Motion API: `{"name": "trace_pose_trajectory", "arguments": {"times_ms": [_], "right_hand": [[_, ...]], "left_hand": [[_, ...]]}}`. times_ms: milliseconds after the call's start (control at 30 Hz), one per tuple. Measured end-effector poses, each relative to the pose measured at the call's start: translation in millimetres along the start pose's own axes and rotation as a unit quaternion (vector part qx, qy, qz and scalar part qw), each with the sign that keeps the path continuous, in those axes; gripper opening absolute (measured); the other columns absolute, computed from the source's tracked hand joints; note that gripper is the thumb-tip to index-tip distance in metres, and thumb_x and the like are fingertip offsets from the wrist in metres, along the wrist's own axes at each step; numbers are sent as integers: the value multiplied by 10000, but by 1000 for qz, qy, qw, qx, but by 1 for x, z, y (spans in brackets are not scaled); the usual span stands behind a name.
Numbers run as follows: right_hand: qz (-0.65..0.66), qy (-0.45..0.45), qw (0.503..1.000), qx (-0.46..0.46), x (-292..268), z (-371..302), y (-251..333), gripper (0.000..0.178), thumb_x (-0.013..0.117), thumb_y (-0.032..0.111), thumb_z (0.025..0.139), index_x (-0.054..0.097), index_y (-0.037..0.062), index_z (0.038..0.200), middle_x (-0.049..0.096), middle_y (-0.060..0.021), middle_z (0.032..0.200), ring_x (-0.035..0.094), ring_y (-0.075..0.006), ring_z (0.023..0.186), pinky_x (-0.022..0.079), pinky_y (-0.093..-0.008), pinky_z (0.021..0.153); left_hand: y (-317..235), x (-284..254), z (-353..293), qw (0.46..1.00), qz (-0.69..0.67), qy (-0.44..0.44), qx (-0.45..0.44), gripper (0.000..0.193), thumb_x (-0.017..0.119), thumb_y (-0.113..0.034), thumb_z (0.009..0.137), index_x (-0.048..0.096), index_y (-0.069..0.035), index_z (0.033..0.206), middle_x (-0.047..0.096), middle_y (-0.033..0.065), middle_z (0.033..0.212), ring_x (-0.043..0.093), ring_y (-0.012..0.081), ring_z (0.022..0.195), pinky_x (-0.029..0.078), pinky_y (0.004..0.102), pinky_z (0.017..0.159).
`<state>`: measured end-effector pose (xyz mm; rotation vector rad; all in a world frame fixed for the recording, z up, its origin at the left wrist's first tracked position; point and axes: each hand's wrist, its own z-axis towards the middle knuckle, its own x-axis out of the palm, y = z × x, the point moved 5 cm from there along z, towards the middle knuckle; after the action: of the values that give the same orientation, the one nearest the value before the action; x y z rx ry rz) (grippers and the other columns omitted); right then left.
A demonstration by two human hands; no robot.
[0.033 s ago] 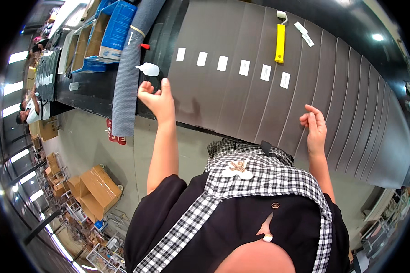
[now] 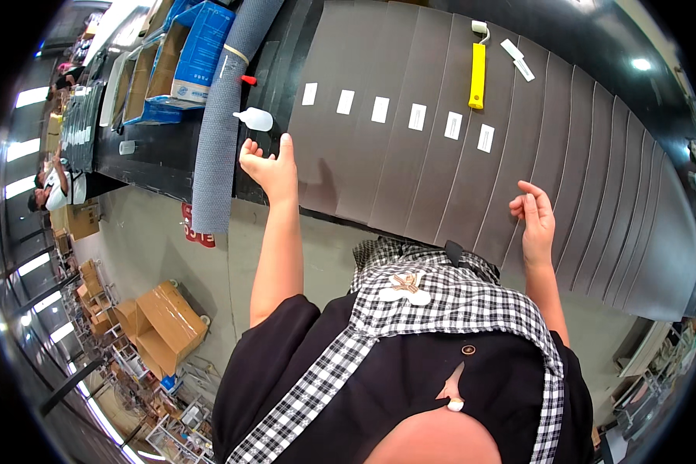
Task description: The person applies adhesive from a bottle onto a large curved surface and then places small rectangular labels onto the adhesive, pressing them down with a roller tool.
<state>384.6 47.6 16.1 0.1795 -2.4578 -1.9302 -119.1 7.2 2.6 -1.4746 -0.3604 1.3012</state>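
My left hand [image 2: 273, 171] hovers at the left end of a fan of overlapping dark grey sheets [image 2: 398, 174], thumb stretched up and fingers half curled, holding nothing. Just beyond its fingertips lies a white squeeze bottle [image 2: 254, 119] with a narrow nozzle, on its side. A small red cap [image 2: 248, 80] sits farther back. My right hand [image 2: 535, 215] is over the sheets' near right part, empty, its fingers loosely bent and apart. White labels run in a row across the sheets, one of them a label [image 2: 417, 117] near the middle. A yellow-handled roller [image 2: 477, 76] rests beyond them.
A rolled grey mat [image 2: 216, 147] with a tie band lies left of the bottle, overhanging the table edge. Blue cardboard boxes [image 2: 201, 54] stand behind it. Two white strips [image 2: 518, 59] lie right of the roller. An open carton [image 2: 162, 329] is on the floor at left.
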Motion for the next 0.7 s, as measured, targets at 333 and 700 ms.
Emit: {"name": "trace_pose_trajectory", "arguments": {"times_ms": [333,700], "right_hand": [[68,27,993,89,12,-23,-8,278,558,229,1072,625,28,1251,656,-4,933,601,-79,865,503,-245,817],[446,246,832,222,79,-31,7,681,791,340,913,474,89,1461,587,-75,1358,587,-174,1227,500,-308,1013]], "left_hand": [[56,19,84,992,103,-26,70,366,818,-264,860,716,36,1042,756,101,949,720,252,839,560,383,789],[-162,88,-182,852,-279,443,6,305,800,-46,867,690,7,1147,625,91,1206,633,166,1093,522,315,941]]}}
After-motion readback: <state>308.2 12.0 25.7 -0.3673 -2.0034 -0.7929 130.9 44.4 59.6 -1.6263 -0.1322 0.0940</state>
